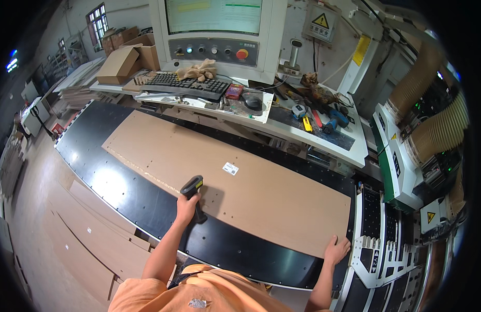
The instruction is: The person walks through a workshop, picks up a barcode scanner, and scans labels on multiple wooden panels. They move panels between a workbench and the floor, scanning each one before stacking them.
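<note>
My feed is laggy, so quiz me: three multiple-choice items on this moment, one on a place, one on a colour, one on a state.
1. Where does the right hand rest?
A) on the keyboard
B) on the near right corner of the brown board
C) on the floor

2. What colour is the table under the board?
A) black
B) white
C) red

3. What is the left hand doing?
A) hanging empty
B) gripping a handheld scanner
C) pressing a button

Key: 1 B, the palm lies flat on that corner; 2 A, black surface surrounds the board; 3 B, fingers wrap the scanner's handle.
</note>
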Available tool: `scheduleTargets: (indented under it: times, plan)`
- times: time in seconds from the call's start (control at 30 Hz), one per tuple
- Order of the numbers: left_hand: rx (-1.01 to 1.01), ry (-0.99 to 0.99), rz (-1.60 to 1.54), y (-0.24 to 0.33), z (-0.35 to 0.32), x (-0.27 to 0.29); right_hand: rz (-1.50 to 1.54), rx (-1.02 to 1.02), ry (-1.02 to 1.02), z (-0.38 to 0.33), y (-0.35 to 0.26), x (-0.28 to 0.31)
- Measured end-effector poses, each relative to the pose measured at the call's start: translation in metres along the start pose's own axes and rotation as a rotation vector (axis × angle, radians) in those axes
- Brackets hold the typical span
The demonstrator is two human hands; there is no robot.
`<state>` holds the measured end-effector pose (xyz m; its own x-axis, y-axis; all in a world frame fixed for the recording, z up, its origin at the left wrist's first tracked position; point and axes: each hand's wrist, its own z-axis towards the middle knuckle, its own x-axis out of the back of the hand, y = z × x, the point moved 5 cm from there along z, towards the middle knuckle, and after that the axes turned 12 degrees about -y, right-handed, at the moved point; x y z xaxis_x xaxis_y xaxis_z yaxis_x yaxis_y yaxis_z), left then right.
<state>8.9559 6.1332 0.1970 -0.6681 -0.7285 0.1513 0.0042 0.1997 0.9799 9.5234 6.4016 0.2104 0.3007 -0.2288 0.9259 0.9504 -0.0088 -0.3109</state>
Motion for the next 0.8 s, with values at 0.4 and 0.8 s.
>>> scheduleTargets:
  times: [0.4, 0.8]
  plan:
    - [0.058, 0.196, -0.070, -0.024, -0.079, 0.125, -0.159, 0.258, -0.183, -0.104, -0.077, 0.015]
    - [0.134, 0.374, -0.014, -0.066, -0.224, 0.209, -0.069, 1.332, -0.709, -0.299, -0.334, 0.010]
